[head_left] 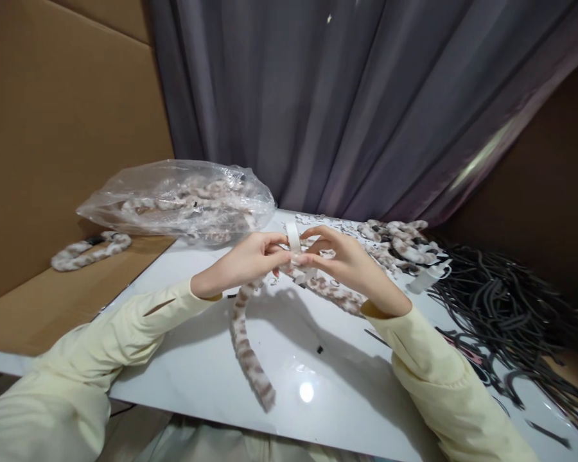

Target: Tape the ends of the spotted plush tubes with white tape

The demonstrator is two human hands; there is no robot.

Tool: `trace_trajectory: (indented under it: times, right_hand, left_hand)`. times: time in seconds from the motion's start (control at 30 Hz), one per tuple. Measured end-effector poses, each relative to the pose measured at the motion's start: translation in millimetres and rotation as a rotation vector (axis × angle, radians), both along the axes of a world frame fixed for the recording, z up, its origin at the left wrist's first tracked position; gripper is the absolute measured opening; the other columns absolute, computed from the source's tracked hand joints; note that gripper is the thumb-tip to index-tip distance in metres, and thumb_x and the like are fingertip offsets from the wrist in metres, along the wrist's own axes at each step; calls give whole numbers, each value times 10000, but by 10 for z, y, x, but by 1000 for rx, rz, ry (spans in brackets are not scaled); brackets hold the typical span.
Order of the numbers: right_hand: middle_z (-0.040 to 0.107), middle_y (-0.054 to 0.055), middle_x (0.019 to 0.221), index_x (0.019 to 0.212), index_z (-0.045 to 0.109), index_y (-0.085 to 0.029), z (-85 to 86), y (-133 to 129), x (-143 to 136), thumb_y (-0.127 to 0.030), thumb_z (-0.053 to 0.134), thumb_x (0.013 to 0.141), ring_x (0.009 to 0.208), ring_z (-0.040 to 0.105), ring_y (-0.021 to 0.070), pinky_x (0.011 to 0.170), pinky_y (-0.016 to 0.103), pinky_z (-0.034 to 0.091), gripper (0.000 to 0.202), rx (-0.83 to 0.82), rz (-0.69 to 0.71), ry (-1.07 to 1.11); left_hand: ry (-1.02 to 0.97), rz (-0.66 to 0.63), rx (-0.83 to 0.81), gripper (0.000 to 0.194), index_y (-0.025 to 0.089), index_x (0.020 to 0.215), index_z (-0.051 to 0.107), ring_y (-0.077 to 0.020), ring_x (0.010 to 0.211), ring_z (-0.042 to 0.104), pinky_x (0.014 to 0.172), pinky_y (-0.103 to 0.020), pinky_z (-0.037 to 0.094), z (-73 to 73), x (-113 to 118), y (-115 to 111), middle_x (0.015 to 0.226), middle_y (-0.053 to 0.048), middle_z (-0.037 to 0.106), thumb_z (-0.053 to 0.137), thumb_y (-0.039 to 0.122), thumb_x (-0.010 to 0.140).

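Note:
Above the middle of the white table (289,385), my left hand (250,260) and my right hand (340,256) meet fingertip to fingertip. Their closed fingers pinch a white strip (293,237), part of which stands up between them. A furry brown-and-white tube (245,340) hangs below my left hand and curves toward the table's front edge. More furry tube (334,295) runs behind and below my right hand. The fingers hide how the strip and the tubes meet.
A clear plastic bag (187,199) of furry pieces lies at the back left, near a furry loop (90,250) on cardboard. Furry pieces (402,240), a white bottle (426,277) and a heap of black cords (501,308) are on the right. A small black piece (320,350) lies in front.

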State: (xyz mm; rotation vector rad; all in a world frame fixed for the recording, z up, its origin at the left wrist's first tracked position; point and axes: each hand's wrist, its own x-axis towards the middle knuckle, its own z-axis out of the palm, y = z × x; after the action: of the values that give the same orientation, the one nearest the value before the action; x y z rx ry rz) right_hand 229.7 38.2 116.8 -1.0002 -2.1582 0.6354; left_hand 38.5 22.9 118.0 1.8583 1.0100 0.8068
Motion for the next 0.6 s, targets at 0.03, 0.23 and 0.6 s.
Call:
trace_trajectory:
  times: [0.03,0.23,0.6]
  right_hand:
    - [632,6,695,943,568,-165,15,-2,-3,-424,618,787,625,581,148,599,247,376,306,-16,-14,2]
    - [281,-55,492,498,489,-148,13,-50,-67,-462,606,770,478,241,69,468,258,155,432,-185,-50,113]
    - [360,-37,485,443,447,-156,-6,-41,-66,-421,652,737,517,329,84,520,259,255,446,-322,-35,380]
  left_hand:
    - [-3,-6,14,125,168,843,561,-102,564,542,491,-173,366,-23,7,-4,652,18,614,510,279,814]
    - [20,41,87,229,199,990,394,-82,481,457,479,-177,326,-141,83,-68,619,56,603,503,185,789]
    - [-64,-49,-201,269,148,936,605,-117,593,582,549,-210,436,-139,2,179,714,-25,676,636,323,734]
